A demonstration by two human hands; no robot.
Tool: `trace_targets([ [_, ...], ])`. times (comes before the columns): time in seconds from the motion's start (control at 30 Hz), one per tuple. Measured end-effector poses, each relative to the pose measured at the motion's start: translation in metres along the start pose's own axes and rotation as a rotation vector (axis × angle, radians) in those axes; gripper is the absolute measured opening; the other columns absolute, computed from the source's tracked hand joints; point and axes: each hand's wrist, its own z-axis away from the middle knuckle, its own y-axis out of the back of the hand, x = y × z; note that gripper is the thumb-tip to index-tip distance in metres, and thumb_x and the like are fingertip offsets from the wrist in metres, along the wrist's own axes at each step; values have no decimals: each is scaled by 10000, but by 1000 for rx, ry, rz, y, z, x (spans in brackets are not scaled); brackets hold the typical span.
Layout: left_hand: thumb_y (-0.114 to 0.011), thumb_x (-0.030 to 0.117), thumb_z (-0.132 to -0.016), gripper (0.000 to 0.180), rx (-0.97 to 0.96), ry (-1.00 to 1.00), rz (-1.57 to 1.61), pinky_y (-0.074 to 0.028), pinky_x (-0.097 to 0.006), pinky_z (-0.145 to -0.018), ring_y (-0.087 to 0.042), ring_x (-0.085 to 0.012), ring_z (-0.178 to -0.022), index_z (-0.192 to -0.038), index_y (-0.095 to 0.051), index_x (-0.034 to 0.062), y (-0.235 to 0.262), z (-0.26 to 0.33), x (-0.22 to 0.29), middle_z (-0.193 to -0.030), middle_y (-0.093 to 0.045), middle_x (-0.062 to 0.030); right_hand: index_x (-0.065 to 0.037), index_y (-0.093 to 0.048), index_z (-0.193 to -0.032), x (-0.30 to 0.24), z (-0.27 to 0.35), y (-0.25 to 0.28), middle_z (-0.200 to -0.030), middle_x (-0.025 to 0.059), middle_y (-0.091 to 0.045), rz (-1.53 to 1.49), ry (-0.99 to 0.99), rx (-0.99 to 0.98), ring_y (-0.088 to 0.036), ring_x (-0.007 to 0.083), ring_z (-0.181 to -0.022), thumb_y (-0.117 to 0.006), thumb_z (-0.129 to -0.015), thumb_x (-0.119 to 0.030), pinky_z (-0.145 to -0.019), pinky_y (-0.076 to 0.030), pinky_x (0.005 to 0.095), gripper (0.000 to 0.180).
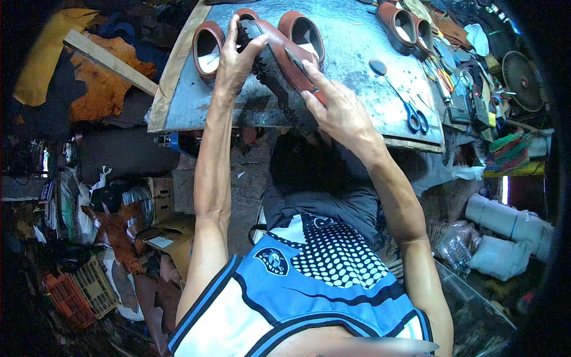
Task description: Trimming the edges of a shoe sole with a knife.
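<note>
Over the near edge of the worktable, my left hand (229,68) grips a brown leather shoe (278,55) by one end, thumb on top. The shoe is tilted on its side, its black lugged sole (270,80) facing left. In my right hand (342,113) is a knife (294,59) with a slim pointed blade and a red-orange handle. Its blade lies against or just over the shoe's brown side; contact cannot be made out. Brown shoes stand on both sides, one left (208,50) and one right (302,35), with another partly hidden behind.
The grey-topped worktable (369,113) has a wooden left edge. Blue-handled scissors (416,116) and a dark oval-headed tool (377,66) lie to the right. Another pair of brown shoes (404,30) stands farther back, near cluttered hand tools. Crates (89,288) and leather scraps fill the lower left.
</note>
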Motion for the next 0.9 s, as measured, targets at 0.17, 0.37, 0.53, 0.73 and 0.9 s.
trace_targets([
  [0.17, -741, 373, -868, 966, -9, -3, -8, -446, -292, -1014, -547, -188, -1202, -1570, -221, -39, 1, 0, 3, -1362, -521, -152, -204, -421, -1521, -5, 1, 4, -968, 269, -631, 40, -13, -30, -661, 453, -875, -587, -985, -351, -812, -535, 517, 580],
  [0.37, -743, 387, -861, 969, 9, -49, -45, -446, -293, -1013, -547, -184, -1199, -1568, -232, -35, 0, -1, -2, -1364, -522, -150, -227, -408, -1530, 1, 1, -2, -948, 263, -622, 29, -3, 24, -665, 442, -866, -592, -983, -348, -808, -541, 510, 590],
  [0.53, -746, 399, -858, 969, -7, -34, -61, -463, -288, -982, -554, -174, -1178, -1567, -245, -31, 1, 0, -1, -1351, -528, -144, -247, -389, -1538, -1, 7, 3, -999, 266, -622, 61, 17, -24, -672, 438, -885, -581, -988, -348, -816, -548, 508, 591],
  [0.73, -718, 392, -894, 863, 40, -3, -29, -468, -296, -954, -566, -176, -1123, -1534, -316, -25, -2, -1, 2, -1259, -574, -121, -267, -339, -1556, -5, 17, 12, -1063, 261, -615, 187, -8, -140, -679, 439, -912, -579, -989, -336, -812, -558, 511, 619],
  [0.9, -726, 337, -886, 857, 2, 40, -1, -451, -304, -984, -540, -195, -1191, -1557, -312, 3, -3, -7, 7, -1339, -564, -132, -267, -318, -1561, 5, 34, 13, -1074, 260, -608, 236, 18, -164, -677, 444, -901, -584, -985, -310, -792, -563, 516, 635],
])
